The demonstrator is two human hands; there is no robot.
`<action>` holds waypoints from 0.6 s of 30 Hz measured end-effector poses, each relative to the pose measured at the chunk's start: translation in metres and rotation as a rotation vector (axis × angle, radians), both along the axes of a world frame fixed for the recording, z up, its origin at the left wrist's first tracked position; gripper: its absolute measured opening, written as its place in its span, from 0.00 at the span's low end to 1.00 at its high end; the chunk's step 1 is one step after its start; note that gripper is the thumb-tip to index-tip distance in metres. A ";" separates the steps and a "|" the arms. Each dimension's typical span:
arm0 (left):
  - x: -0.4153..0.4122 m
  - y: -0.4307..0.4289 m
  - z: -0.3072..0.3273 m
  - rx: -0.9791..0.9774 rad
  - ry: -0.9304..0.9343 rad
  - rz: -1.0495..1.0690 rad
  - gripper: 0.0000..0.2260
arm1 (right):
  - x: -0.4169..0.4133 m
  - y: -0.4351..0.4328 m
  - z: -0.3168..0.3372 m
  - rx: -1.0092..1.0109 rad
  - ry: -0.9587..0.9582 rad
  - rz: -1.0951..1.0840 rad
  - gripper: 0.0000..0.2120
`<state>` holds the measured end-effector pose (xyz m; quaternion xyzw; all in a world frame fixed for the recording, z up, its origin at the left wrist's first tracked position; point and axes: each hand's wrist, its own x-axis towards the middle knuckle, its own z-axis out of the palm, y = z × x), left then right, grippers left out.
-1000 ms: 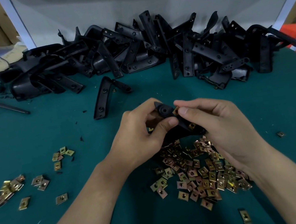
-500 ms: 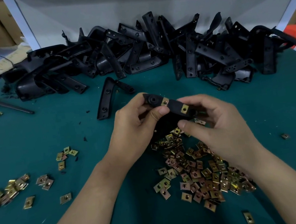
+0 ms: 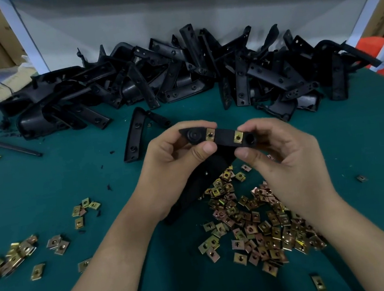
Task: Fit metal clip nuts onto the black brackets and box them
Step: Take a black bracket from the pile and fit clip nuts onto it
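left grip (image 3: 173, 162): clenched on the left end of the bracket (image 3: 224, 137), thumb below, fingers curled over the top edge.
right grip (image 3: 285, 157): pinching the right end of the same bracket, thumb under, forefinger over.
bracket position: held clear above the tabletop (image 3: 44, 184), spanning the gap between the two grips.
long axis: the upper limb runs left to right and dips slightly toward the right grip. a second limb drops toward the person, under the left palm.
fitted parts: the first nut (image 3: 210, 135) sits just beside the left thumb tip and the second nut (image 3: 238, 136) just beside the right fingertips, with bare black strip between them.
nut pile (image 3: 257, 222): on the tabletop below the bracket and off to the right. the right grip is the nearer one.
bracket heap (image 3: 177, 79): along the far edge, well apart from both grips.
box: not in view, direction cannot be told.
next move (judgement): if this limb is complete, one grip must let go so the other can carry the bracket away. if another nut is needed, the right grip reaches down to the pile.
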<state>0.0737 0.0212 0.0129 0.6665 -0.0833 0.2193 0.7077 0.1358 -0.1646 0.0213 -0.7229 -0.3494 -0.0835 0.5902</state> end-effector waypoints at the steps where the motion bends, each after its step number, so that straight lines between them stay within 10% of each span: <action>1: 0.000 -0.001 0.001 -0.003 0.004 -0.001 0.10 | 0.000 0.000 0.001 -0.001 -0.008 -0.001 0.14; 18: -0.023 -0.021 0.025 -0.170 0.311 -0.160 0.13 | -0.031 -0.067 0.065 0.083 0.023 -0.201 0.17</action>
